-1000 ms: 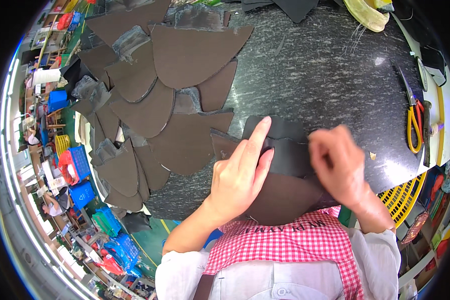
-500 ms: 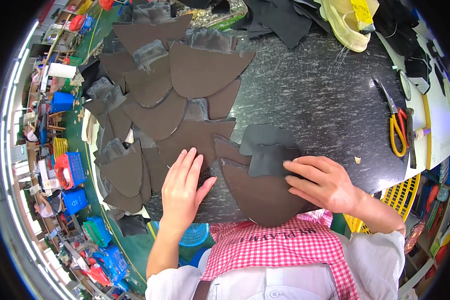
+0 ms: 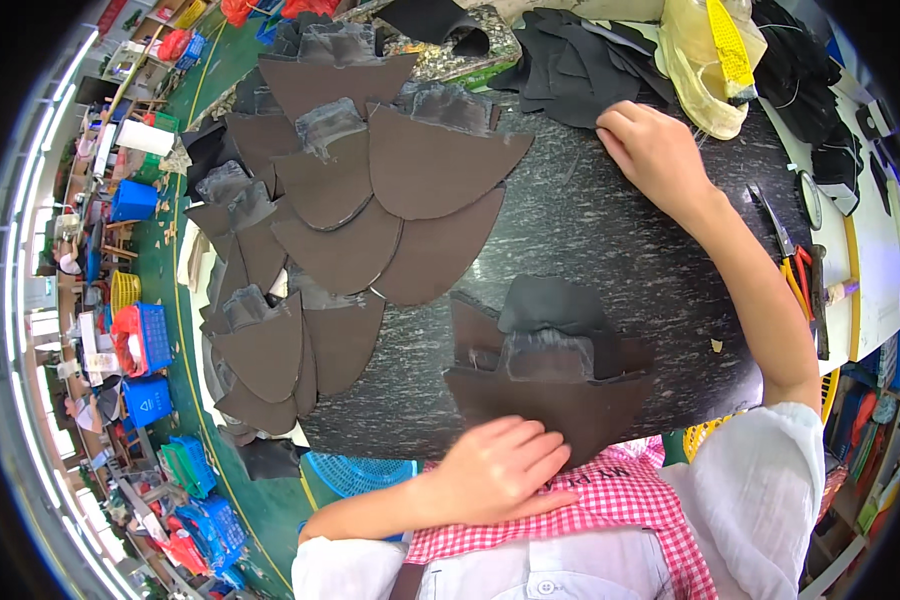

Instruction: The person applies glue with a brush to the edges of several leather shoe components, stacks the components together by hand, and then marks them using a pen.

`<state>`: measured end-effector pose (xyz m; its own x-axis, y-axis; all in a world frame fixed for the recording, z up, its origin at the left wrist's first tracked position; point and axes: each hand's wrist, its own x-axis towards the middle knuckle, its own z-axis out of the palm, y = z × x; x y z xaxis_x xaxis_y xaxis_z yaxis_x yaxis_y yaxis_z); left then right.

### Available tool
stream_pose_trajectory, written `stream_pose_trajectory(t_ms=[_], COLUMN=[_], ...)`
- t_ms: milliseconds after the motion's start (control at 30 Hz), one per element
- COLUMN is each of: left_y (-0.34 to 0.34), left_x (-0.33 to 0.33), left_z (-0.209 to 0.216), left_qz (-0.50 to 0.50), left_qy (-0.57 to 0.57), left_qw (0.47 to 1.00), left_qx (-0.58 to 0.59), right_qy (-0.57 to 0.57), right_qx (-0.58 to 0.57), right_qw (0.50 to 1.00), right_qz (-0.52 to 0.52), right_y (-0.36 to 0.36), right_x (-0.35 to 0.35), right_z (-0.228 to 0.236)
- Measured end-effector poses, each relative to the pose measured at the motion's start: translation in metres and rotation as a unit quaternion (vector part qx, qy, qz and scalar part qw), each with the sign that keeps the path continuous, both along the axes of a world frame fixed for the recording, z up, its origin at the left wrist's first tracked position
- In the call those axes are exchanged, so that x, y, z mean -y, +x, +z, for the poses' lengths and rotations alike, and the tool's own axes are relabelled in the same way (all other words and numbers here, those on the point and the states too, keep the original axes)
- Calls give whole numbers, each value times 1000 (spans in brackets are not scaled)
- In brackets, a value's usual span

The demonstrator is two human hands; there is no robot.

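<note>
Near the table's front edge lies a stack of dark brown rounded pieces (image 3: 530, 400) that look like sheet material. The upper one has a greyish smeared tab (image 3: 547, 357) along its straight side. A smooth black piece (image 3: 553, 302) shows beyond that tab. My left hand (image 3: 505, 465) rests on the brown piece's near edge, fingers bent over it and thumb apart. Far off, my right hand (image 3: 655, 155) is at the near edge of a pile of thin black pieces (image 3: 565, 75), its fingers pinched on one; the fingertips are partly hidden.
Overlapping brown pieces (image 3: 335, 235) cover the table's left side. A yellowish shoe form (image 3: 705, 70) stands at the far right, with black material (image 3: 795, 60) beside it. Scissors (image 3: 785, 240) lie at the right edge. A blue basket (image 3: 365, 475) is below the table.
My left hand has brought a brown piece from the left group onto the near stack. My right hand has left the stack and reached far to the black pile.
</note>
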<state>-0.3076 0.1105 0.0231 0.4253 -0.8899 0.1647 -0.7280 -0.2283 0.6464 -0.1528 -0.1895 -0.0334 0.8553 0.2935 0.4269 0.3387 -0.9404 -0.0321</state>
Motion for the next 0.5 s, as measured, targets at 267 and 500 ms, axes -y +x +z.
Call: stream_pose_trajectory(t_ms=[267,500], left_y=[49,45], left_x=[48,-9], left_z=[-31,-11], left_qz=[275,59], left_qy=[-397,16], left_qw=[716,933], left_qx=[-504,-355], right_qy=[586,552], right_qx=[-269,-312], right_qw=[748,756], right_qz=[159,165], right_y=[-134,-173], right_x=[-71,-71], right_z=[41,39])
